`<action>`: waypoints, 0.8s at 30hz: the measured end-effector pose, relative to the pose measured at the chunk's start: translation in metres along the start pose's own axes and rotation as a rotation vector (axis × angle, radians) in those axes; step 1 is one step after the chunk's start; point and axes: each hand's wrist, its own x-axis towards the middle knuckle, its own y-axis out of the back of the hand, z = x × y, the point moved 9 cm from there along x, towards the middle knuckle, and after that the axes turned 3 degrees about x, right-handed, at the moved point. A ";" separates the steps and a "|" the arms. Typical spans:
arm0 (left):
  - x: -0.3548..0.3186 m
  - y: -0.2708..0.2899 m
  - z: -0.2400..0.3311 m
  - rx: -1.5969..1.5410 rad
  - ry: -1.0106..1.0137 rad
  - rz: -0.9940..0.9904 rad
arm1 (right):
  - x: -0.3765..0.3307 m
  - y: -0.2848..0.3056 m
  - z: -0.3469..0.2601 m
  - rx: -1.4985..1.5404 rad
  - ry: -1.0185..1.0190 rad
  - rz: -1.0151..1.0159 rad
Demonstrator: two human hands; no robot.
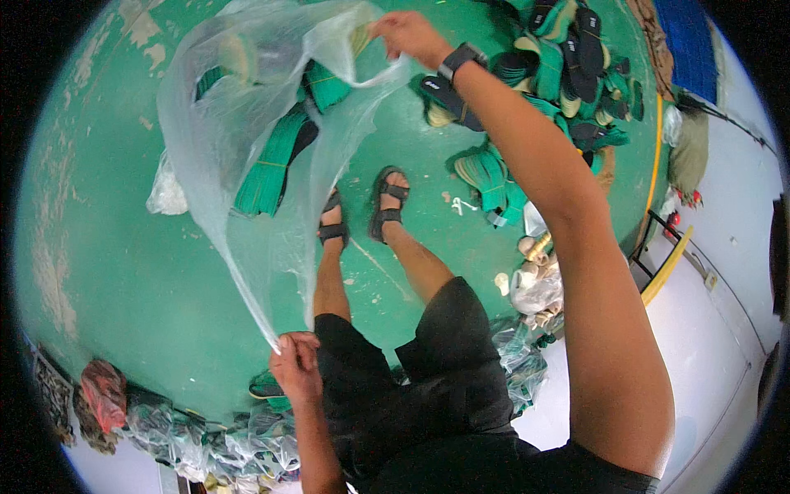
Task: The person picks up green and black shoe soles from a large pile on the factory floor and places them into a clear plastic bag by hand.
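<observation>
both hands, left hand [295, 362] and right hand [409, 36], pinch the clear plastic bag [247, 123] stretched between them.

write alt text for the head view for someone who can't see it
Seen from above, a standing person stretches a large clear plastic bag between the right hand, raised at its top edge, and the left hand, pinching its lower corner. Below lie a green floor, sandalled feet and bundles of green and black sandal soles.

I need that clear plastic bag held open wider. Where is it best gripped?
Grip the plastic bag along its mouth edge near the right hand, coming from above. The left hand pinches the low corner, so the film hangs stretched and the upper rim sags free between them.
</observation>
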 end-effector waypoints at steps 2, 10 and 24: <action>-0.002 -0.004 0.005 0.014 0.004 -0.016 | -0.057 -0.028 -0.044 -0.101 -0.121 -0.232; -0.025 -0.046 -0.003 -0.070 -0.111 0.014 | -0.137 0.057 -0.035 -0.824 0.186 0.640; -0.039 -0.050 -0.055 -0.021 -0.124 0.185 | -0.174 0.029 -0.028 -0.255 0.296 -0.284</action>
